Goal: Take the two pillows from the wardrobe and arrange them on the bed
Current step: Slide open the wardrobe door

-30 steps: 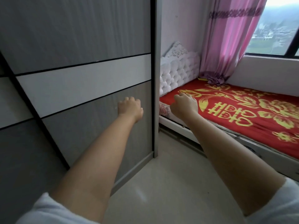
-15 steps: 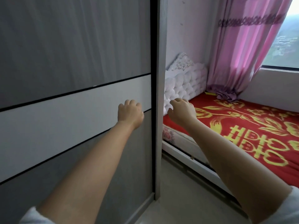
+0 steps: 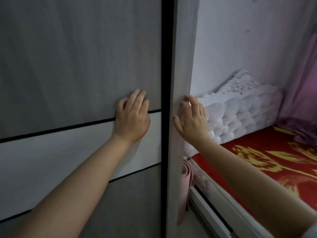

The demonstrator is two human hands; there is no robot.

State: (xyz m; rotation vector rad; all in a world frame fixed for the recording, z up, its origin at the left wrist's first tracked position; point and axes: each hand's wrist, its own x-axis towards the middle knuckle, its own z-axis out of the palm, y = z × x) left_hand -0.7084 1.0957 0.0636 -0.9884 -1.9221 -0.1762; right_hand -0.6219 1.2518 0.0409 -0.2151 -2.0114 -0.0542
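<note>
Grey wardrobe door (image 3: 77, 66) now fills my view; a sec ago my hands were short of it. Left hand (image 3: 133, 117) flat on the panel, fingers spread. Right hand (image 3: 190, 121) on the frame edge (image 3: 181, 66), fingers loosely apart, gripping nothing. Door's shut, so pillows not visible, presumably inside. Sliding it comes next. Bed (image 3: 265, 160) to my right, red cover, no pillows.

Domestic bedroom. Indicated by: grey panelled wardrobe (image 3: 77, 66); bed (image 3: 267, 162) covered in red, gold-patterned spread; white tufted headboard (image 3: 240, 110); pink curtain (image 3: 303, 86) hung at far right; pale wall (image 3: 248, 40).
</note>
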